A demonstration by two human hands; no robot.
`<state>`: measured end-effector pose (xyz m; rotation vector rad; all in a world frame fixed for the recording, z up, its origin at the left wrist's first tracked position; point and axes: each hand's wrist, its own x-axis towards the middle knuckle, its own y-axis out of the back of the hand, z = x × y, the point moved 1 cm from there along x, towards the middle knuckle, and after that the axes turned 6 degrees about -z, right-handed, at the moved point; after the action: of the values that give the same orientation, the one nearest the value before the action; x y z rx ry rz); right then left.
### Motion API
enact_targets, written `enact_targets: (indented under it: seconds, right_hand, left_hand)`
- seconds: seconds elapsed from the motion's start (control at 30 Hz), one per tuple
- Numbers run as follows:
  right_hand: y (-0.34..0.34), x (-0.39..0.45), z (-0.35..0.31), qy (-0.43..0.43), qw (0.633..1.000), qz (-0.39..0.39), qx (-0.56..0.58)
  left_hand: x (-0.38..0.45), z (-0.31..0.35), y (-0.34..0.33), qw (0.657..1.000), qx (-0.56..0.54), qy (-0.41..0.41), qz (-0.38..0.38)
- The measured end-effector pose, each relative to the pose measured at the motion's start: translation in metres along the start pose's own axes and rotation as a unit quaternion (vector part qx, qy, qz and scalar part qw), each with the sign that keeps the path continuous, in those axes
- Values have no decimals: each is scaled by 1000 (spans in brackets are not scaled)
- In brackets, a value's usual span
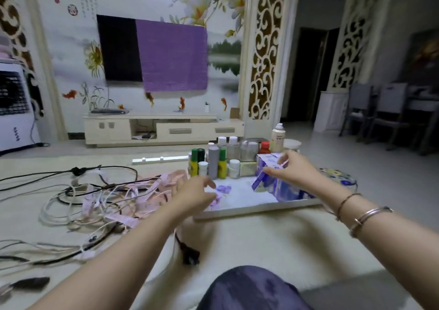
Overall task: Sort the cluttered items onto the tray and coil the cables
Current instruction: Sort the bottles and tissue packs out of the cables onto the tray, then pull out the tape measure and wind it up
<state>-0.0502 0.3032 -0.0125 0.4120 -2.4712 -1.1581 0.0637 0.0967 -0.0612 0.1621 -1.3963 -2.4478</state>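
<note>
No lettering is sharp enough to read

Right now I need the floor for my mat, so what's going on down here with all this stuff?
A person sits on the floor sorting clutter onto a tray. The right hand grips a purple-and-white box at the tray's right side. The left hand hovers at the tray's left edge, holding nothing visible. Bottles stand along the tray's far edge. The cables lie tangled on the left, not yet coiled.
</note>
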Motion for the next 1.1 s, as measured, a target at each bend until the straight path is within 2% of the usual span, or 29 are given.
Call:
enact_targets:
  seconds: [0.1,0.37,0.63,0.77,0.87,0.97,1.1]
  right_hand:
    - [7,-7,20,-25,999,23,-28]
    - [-20,5,47,-55,978,66,-189]
    - [-24,4,36,-66,920,67,-381]
    - [-25,8,30,-53,919,45,-389]
    - [-31,11,12,-11,929,38,-368]
    - [-51,15,-20,69,949,23,-308]
    - [-95,22,-71,122,970,-52,-205]
  left_hand:
    - [7,13,-14,999,24,-27,-13]
    - [13,-10,-21,999,27,14,-29]
    - [16,-17,-20,999,17,11,-24]
    - [14,-20,-19,1000,13,-6,-22]
    - [7,-26,-16,999,-20,-44,-14]
    - [-5,-37,-4,995,-87,-44,36]
    - [-25,-71,24,989,-121,-9,89]
